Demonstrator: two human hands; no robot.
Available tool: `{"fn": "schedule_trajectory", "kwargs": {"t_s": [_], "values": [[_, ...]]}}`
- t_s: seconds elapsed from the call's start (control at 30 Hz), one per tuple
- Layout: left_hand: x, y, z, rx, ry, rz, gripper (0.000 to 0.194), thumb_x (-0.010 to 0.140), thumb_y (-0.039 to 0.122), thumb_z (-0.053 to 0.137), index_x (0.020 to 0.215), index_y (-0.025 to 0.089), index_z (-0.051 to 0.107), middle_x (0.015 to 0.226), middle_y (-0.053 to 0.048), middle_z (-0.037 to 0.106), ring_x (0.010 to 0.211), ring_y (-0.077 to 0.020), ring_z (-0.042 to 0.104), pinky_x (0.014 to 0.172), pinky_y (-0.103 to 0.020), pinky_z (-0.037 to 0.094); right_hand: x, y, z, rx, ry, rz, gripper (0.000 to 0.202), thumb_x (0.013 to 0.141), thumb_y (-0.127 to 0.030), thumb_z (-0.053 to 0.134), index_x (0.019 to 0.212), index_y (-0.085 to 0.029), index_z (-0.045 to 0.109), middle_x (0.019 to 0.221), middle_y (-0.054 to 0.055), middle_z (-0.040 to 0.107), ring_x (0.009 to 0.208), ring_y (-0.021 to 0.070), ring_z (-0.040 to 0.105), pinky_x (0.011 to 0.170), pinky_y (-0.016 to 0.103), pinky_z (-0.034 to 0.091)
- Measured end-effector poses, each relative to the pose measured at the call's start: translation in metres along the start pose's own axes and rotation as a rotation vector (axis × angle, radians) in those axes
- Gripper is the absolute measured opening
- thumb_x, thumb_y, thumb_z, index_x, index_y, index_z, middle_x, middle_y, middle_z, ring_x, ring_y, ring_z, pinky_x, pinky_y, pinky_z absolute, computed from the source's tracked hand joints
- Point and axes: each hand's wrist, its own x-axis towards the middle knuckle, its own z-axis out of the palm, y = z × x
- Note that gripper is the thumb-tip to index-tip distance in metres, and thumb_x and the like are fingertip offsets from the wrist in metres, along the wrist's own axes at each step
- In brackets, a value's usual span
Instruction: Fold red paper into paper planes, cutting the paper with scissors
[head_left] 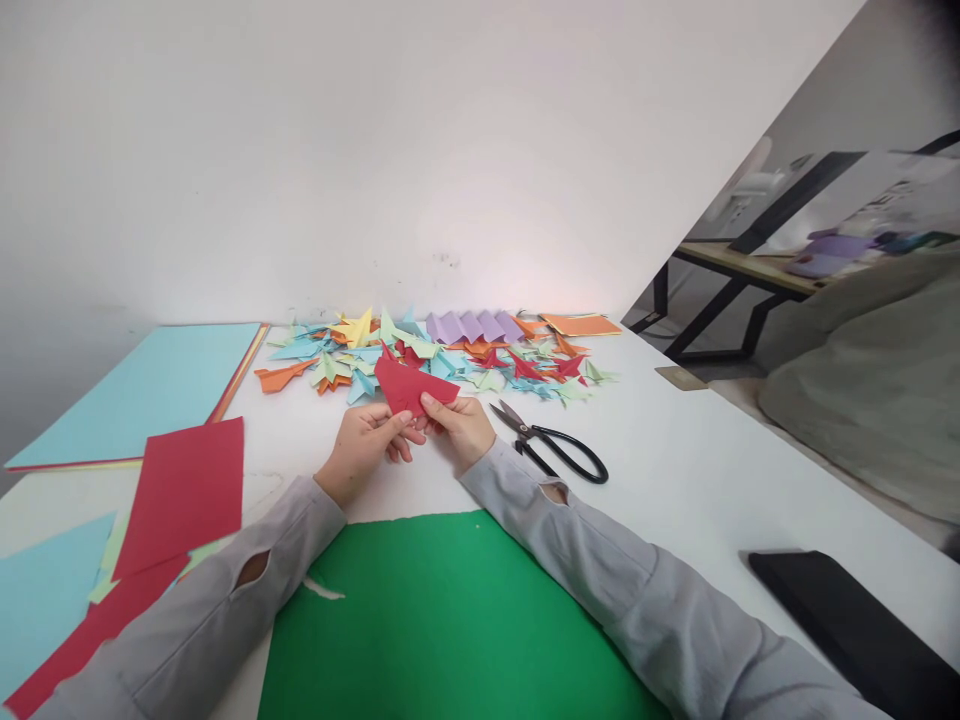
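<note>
A folded piece of red paper (411, 386) is held up between my two hands, over the white table. My left hand (373, 438) pinches its lower left edge between thumb and fingers. On the lower right side, my right hand (459, 425) grips it with the thumb laid on top. Behind it spreads a heap of small folded paper shapes (330, 368) in orange, yellow, green, blue and red. Scissors (529, 430) with black handles lie just right of my right hand.
Green paper (442, 620) lies below my forearms. Red sheets (187, 490) and a stack topped with light blue paper (150, 390) are at left. A pleated purple paper (474, 328) and orange sheets (583, 325) lie near the wall. A black flat object (847, 620) lies at right.
</note>
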Motion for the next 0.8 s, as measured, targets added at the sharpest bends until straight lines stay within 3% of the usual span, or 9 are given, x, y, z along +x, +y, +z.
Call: {"fn": "schedule_trajectory", "kwargs": {"t_s": [0.17,0.37,0.47,0.63,0.8], "values": [[0.0002,0.0005,-0.0001,-0.005,0.006,-0.005,0.029,0.073,0.039,0.065,0.062,0.012,0.060,0.065,-0.009,0.071,0.042,-0.0106,0.056,0.042,-0.022,0.042,-0.0001,-0.0016,0.0006,-0.010,-0.011,0.026,0.057,0.067,-0.069,0.056,0.045,-0.016,0.061,0.047,0.004,0.060,0.044,0.0103,0.048,0.046,0.025,0.031],[-0.0005,0.0006,0.0004,-0.022,-0.006,-0.019,0.029,0.072,0.038,0.066,0.062,0.012,0.061,0.064,-0.008,0.070,0.042,-0.0107,0.056,0.042,-0.023,0.042,0.0000,-0.0012,-0.0004,0.025,-0.028,0.051,0.063,0.068,-0.073,0.048,0.044,-0.016,0.059,0.050,0.006,0.061,0.047,0.0115,0.050,0.047,0.025,0.032],[-0.0005,0.0022,0.0002,-0.052,0.029,-0.028,0.028,0.071,0.038,0.067,0.061,0.012,0.060,0.061,-0.007,0.069,0.041,-0.0101,0.055,0.041,-0.022,0.040,-0.0001,-0.0012,-0.0010,0.026,-0.044,0.045,0.059,0.066,-0.070,0.053,0.047,-0.015,0.062,0.051,0.006,0.062,0.045,0.0103,0.048,0.047,0.024,0.032],[0.0014,0.0059,-0.0012,-0.159,0.187,-0.018,0.027,0.069,0.035,0.068,0.059,0.013,0.057,0.052,0.000,0.061,0.038,-0.0061,0.048,0.038,-0.019,0.034,-0.0028,-0.0028,-0.0006,0.007,-0.040,0.028,0.040,0.054,-0.055,0.073,0.053,-0.015,0.069,0.051,0.003,0.063,0.044,0.0090,0.046,0.048,0.025,0.034],[0.0035,0.0039,-0.0031,-0.220,0.238,0.006,0.029,0.068,0.035,0.069,0.055,0.015,0.051,0.043,0.006,0.049,0.032,-0.0034,0.038,0.034,-0.019,0.024,-0.0087,-0.0050,0.0013,-0.095,-0.171,0.001,0.030,0.057,-0.047,0.075,0.054,-0.017,0.070,0.052,0.003,0.065,0.051,0.0127,0.054,0.056,0.028,0.041]]}}
